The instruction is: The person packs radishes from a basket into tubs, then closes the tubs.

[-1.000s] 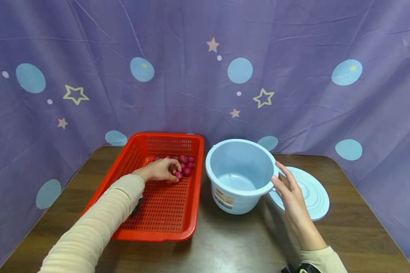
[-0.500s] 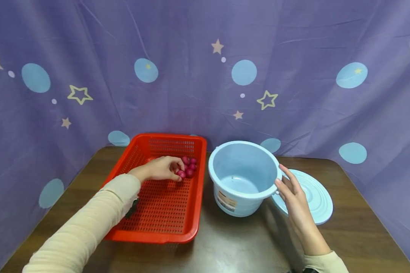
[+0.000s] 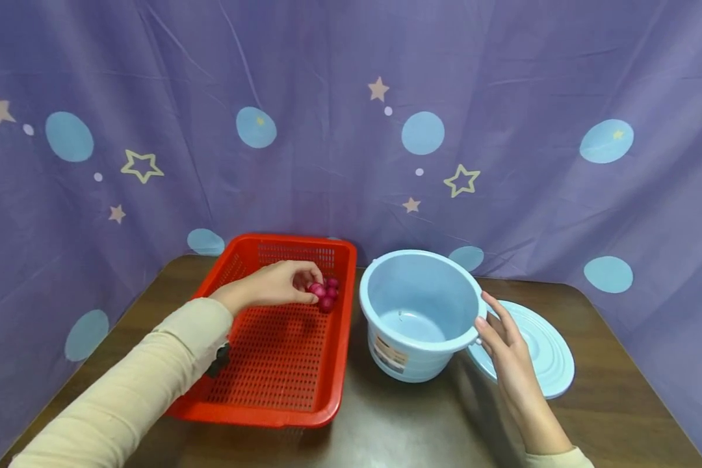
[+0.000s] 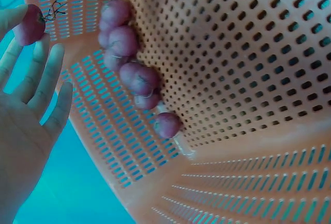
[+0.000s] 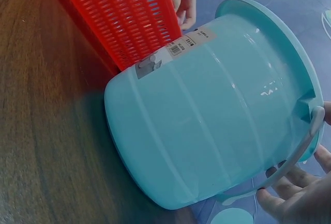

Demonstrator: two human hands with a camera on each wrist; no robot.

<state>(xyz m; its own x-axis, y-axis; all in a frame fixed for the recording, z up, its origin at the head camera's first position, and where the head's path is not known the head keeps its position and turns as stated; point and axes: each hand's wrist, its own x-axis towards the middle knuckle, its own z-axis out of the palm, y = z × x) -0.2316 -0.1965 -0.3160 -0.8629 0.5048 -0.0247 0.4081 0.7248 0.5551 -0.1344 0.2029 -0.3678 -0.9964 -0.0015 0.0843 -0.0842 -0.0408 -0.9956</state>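
My left hand (image 3: 275, 283) pinches a small round magenta radish (image 4: 29, 26) between thumb and fingers, above the red perforated basket (image 3: 286, 370). A dark branched strand sticks out from the radish in the left wrist view. Several more radishes (image 4: 124, 40) lie on the basket floor along one wall. The light blue bucket (image 3: 412, 361) stands upright to the right of the basket. At the bucket's right rim, my right hand (image 3: 511, 364) holds on by the thumb and fingers, close to the handle (image 5: 292, 159). Some of its fingers are hidden behind the handle.
A round light blue lid (image 3: 541, 348) lies on the wooden table (image 3: 380, 432), right of the bucket and partly behind my right hand. A purple curtain (image 3: 316, 130) with stars and dots hangs along the table's back.
My left hand has lifted slightly from the other radishes with one in its fingers. My right hand stays at the bucket's rim. The head view has shifted a little.
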